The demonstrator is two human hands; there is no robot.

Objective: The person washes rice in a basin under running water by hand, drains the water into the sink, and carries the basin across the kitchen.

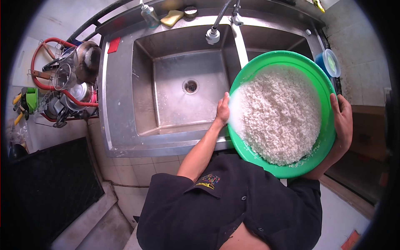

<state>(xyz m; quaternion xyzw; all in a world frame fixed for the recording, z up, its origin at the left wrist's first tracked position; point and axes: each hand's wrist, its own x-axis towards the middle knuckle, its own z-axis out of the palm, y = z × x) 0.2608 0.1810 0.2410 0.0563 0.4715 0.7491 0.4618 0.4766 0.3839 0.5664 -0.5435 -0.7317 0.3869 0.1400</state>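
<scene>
A large green basin [280, 171] holds a heap of white, crumbly grain that looks like rice [283, 116]. My left hand [223, 109] grips the basin's left rim, and my right hand [342, 116] grips its right rim. Fingers of both hands are partly hidden at the rim. The basin is held close to my body, over the sink's front edge and covering much of the right sink bowl [275, 39]. A whitish haze lies over the basin's left side.
The left sink bowl [187, 62] has a round drain. A sprayer [212, 36] hangs above it. Behind stand a soap bottle [149, 16] and a sponge [172, 18]. Dishes crowd a rack [52, 102] at left. A clear-lidded blue container [329, 62] is at right.
</scene>
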